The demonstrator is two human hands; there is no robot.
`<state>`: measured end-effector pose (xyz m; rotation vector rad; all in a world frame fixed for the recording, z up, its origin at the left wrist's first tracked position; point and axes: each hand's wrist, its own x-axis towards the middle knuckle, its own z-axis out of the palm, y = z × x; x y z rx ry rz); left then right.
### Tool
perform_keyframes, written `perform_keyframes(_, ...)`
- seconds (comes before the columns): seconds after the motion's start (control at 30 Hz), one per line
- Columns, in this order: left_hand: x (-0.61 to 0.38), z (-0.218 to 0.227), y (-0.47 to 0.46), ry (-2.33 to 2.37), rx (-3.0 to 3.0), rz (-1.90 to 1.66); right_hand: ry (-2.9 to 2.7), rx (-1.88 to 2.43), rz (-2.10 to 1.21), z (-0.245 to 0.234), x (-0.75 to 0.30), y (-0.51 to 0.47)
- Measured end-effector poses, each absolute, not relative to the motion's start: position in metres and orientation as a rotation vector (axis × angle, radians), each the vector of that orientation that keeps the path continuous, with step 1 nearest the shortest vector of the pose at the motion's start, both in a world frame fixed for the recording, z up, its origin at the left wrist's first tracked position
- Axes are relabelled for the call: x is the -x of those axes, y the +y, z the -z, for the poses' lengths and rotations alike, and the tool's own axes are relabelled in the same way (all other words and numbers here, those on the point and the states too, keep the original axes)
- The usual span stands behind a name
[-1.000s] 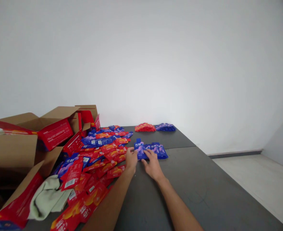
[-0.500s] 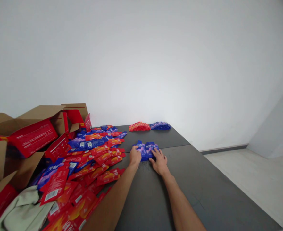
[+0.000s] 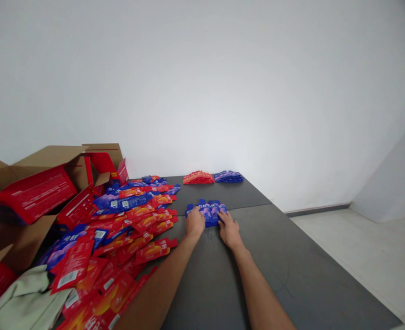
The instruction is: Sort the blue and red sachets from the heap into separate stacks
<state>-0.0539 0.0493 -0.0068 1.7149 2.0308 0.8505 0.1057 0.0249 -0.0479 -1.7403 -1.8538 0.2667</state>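
Pouches (image 3: pixel 212 213) touching 2 hands (image 3: pixel 195 223) (image 3: pixel 230 230), tabletop (image 3: pixel 302 275) reaching right to edge (image 3: pixel 326 255)

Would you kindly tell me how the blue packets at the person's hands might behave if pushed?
The blue packets would probably slide over one another, since they lie overlapped in a row. Being flat, they seem unlikely to roll. Their smooth-looking surfaces suggest they may be somewhat slippery.

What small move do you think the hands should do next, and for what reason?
Probably the left hand should nudge the blue pouches into a more even row, while the right hand steadies their right end. Their tops look uneven, and one pouch shows beyond the left hand's outer side.
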Motion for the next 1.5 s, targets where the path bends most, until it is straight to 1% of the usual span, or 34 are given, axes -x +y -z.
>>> perform_keyframes(0.2,0.051,0.007,0.040,2.112,-1.987,-0.712,-1.841,1.740,-0.263,0.049,-0.105,0.026)
perform_keyframes(0.43,0.048,0.007,0.033,2.155,-1.992,-0.704,-1.846,1.736,-0.253,0.050,-0.106,0.028)
perform_keyframes(0.73,0.066,-0.006,0.004,2.222,-2.011,-0.699,-1.827,1.710,-0.070,0.030,-0.072,0.011)
perform_keyframes(0.93,0.117,-0.015,-0.017,2.376,-1.979,-0.731,-1.947,1.569,-0.092,0.012,-0.020,-0.002)
perform_keyframes(1.23,0.221,-0.030,-0.063,2.569,-1.875,-0.785,-2.149,1.244,-0.238,-0.014,0.098,-0.024)
perform_keyframes(1.5,0.306,-0.021,-0.103,2.879,-1.572,-0.716,-2.231,1.057,-0.301,-0.018,0.180,-0.047)
